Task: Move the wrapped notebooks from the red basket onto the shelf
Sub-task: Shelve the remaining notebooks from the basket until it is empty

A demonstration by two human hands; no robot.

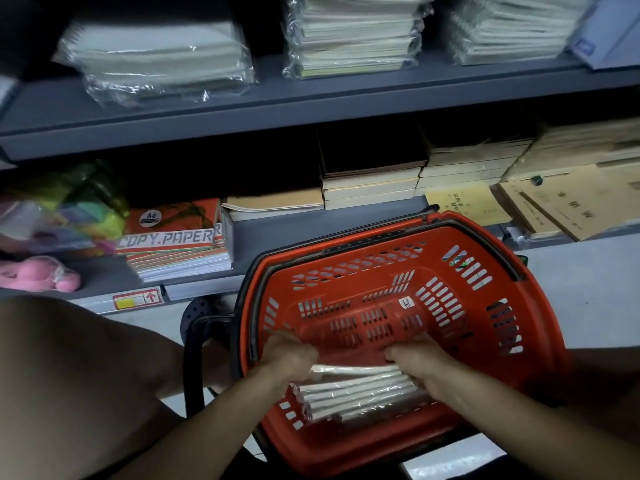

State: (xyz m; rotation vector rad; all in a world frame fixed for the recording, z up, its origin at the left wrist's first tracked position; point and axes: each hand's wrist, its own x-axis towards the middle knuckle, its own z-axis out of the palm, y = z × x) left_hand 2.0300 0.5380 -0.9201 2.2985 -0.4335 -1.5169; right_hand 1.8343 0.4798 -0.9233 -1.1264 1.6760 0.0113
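**Both hands on the last bundle in the basket**

I am at the pick-up step. The wrapped notebooks (356, 393) lie flat on the floor of the red basket (519, 327), against its near wall, and they look to be the only bundle left in it; the rest of the perforated floor shows bare. My left hand (289, 355) has its fingers curled over the bundle's far left corner, and my right hand (420, 363) grips the far right corner the same way, so both are closed on the plastic wrap. I cannot tell whether the bundle has left the basket floor yet.

The shelf (311, 109) runs across the top of the view, and it already carries three wrapped stacks. The left stack (156, 60) and the middle stack (356, 32) stand apart with a dark gap between them; the right stack (512, 26) sits near the shelf's right end.

As I judge it, the next move calls for an even lift with both hands, keeping the bundle level so the slick wrap does not slide, clearing the basket's far rim and its black handle (381, 233), then reaching up and forward to set it on one of the stacks or in the gap.
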